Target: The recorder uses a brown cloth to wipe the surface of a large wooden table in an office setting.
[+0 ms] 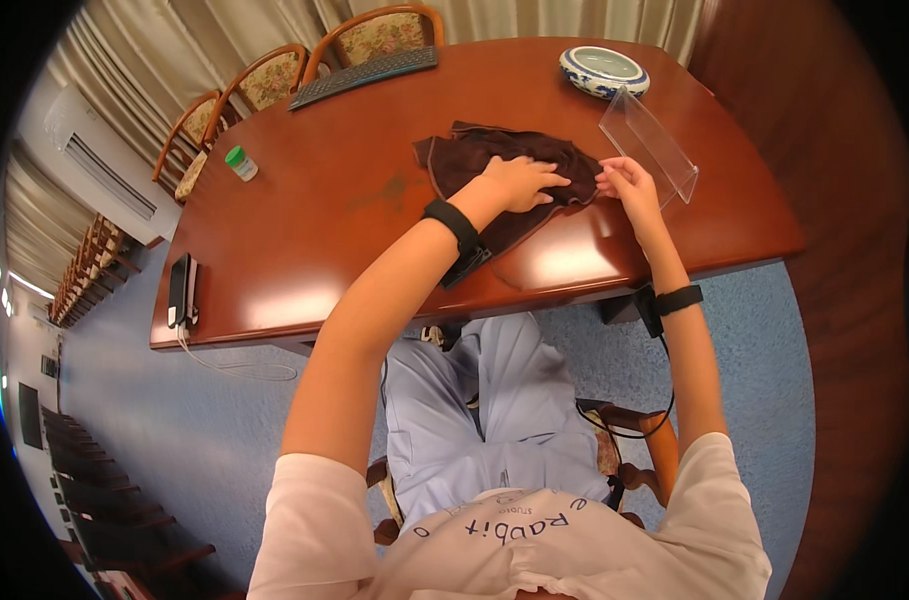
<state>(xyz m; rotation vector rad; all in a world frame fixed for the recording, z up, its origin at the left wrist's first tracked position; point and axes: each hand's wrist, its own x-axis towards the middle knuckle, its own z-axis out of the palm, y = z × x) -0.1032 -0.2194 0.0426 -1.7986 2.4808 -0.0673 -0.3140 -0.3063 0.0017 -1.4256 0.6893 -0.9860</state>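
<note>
A dark brown cloth [462,161] lies rumpled on the polished wooden table [312,202]. Flat on its middle rests my left hand [522,182], fingers spread. At the cloth's right corner, my right hand [625,182] pinches the edge between thumb and fingers. Just beyond that hand, a clear plastic case or stand [653,142] sits on the table, tilted across the view. Each wrist wears a black strap with a small device on its underside.
A blue-and-white ceramic bowl [604,71] stands at the back right, a black keyboard [364,75] at the back left. A green-capped small bottle [242,164] is on the left. Near the left corner lies a black device [179,291] with a white cable [229,369] hanging over the edge.
</note>
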